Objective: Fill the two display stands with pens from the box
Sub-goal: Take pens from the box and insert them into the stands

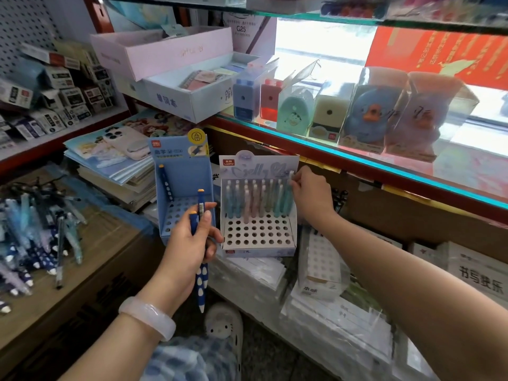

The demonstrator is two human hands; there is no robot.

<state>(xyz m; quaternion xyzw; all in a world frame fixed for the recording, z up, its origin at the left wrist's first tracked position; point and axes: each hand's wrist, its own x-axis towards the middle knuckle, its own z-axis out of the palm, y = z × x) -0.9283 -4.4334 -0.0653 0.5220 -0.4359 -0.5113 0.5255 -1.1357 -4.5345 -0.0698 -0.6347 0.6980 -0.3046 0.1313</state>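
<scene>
Two display stands stand side by side. The blue stand [176,174] holds one dark blue pen [165,182] at its back left. The white stand [292,237] has several pastel pens [255,200] in its back rows and bare holes in front. My left hand [189,240] grips two dark blue spotted pens [201,281] in front of the blue stand. My right hand [310,192] pinches the top of a teal pen [288,195] at the right end of the white stand's back row. A pile of loose pens [35,237] lies on the cardboard box [115,248] at left.
A stack of notebooks with a phone on top [115,160] lies behind the blue stand. A glass shelf [357,158] with boxed sharpeners hangs over the stands. Wrapped white packs [324,270] sit to the right of the white stand.
</scene>
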